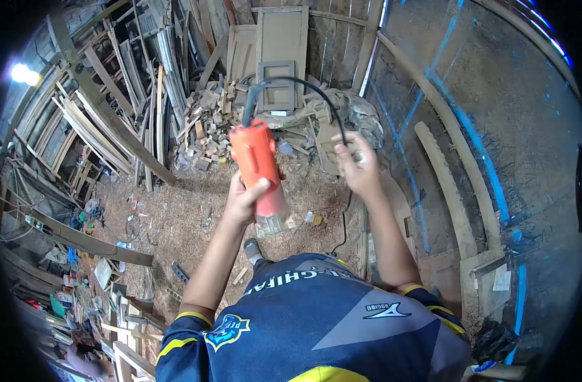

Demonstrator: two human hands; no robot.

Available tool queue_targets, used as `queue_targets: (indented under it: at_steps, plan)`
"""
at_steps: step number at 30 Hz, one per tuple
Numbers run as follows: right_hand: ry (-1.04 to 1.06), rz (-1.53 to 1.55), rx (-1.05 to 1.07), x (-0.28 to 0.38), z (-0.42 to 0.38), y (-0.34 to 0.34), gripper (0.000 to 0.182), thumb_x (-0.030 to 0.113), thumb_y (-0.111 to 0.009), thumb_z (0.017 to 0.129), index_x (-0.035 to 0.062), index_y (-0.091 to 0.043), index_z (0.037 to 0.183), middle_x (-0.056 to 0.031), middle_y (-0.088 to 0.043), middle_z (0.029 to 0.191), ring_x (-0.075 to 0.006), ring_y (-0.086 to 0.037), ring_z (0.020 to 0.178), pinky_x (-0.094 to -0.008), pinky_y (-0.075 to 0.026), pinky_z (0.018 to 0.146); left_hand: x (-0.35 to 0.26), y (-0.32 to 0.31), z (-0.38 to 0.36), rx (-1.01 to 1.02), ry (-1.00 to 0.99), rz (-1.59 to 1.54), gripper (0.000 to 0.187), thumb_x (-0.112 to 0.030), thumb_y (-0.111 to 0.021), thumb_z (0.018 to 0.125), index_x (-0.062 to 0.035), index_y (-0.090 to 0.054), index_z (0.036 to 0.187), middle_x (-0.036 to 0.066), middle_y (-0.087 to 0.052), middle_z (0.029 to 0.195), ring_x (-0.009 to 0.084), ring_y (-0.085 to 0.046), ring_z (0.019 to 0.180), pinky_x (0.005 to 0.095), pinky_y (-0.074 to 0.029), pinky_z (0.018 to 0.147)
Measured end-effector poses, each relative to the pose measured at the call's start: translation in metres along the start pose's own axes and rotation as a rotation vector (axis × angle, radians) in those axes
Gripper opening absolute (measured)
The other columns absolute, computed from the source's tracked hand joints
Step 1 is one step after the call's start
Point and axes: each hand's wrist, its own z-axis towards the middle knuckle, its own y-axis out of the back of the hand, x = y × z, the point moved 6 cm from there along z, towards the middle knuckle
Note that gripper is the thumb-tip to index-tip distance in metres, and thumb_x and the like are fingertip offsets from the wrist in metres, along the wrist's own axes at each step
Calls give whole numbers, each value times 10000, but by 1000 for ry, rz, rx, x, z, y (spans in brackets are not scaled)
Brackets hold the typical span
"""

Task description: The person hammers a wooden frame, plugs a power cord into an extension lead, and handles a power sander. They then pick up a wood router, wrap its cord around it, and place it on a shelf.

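Observation:
An orange corded power tool with a clear base, which looks like a trim router (pixel 258 159), is in the middle of the head view. My left hand (pixel 242 198) is wrapped round its body, thumb across the front. The clear end points down towards me, and the cord end points away. From that far end a black power cord (pixel 303 83) arcs over to the right. My right hand (pixel 356 160) pinches the cord between thumb and fingers. Below this hand the cord hangs down towards the floor beside me.
Wood shavings cover the floor (pixel 176 210). Offcuts (pixel 208 127) are heaped at the back, near leaning panels (pixel 281 38). Long boards (pixel 93 134) and a slanting post (pixel 106 108) stand at left. On the right is a large blue-marked surface (pixel 513 114) with curved wooden pieces (pixel 447 184).

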Motion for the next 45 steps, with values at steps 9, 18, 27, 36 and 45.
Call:
queue_targets:
  at_steps: [9,18,27,36,45]
  plan:
    - [-28,-64,75,-52,-42,-12,272,228,-534,1121,49,-592,1318,51,-484,745,-46,-431,637,-226,-360,578,-6,-23,38,84,-32,-684,631,-563,-587,1022,-30,-525,1354,161,-698,1103,326,-686,1117,450,-592,948]
    - [-135,-47,9,-35,-72,-5,271,140,-568,1086,36,-610,1332,10,-585,909,-90,-553,853,-268,-475,806,11,-20,31,-64,114,-610,695,-573,-648,978,-18,-545,1382,163,-703,1120,255,-725,963,377,-636,795]
    - [-61,-102,-6,-46,-85,-16,233,69,-566,1060,21,-601,1286,-40,-679,980,-111,-625,948,-285,-492,848,21,10,41,-262,215,-641,726,-654,-687,903,-34,-592,1270,130,-705,1014,258,-721,835,399,-633,741]
    - [-305,68,61,-64,-91,-50,218,94,-646,1020,21,-633,1224,-29,-678,936,-82,-621,897,-275,-506,789,39,64,53,-301,123,-754,611,-560,-595,945,-47,-598,1277,139,-696,1037,291,-710,857,431,-609,744]
    - [-161,87,209,-46,-91,-97,473,132,-788,932,26,-547,1326,-8,-650,1007,-58,-582,847,-230,-482,744,34,63,38,-618,32,-490,545,-522,-524,1010,-69,-591,1304,118,-687,1078,275,-694,926,447,-585,826]
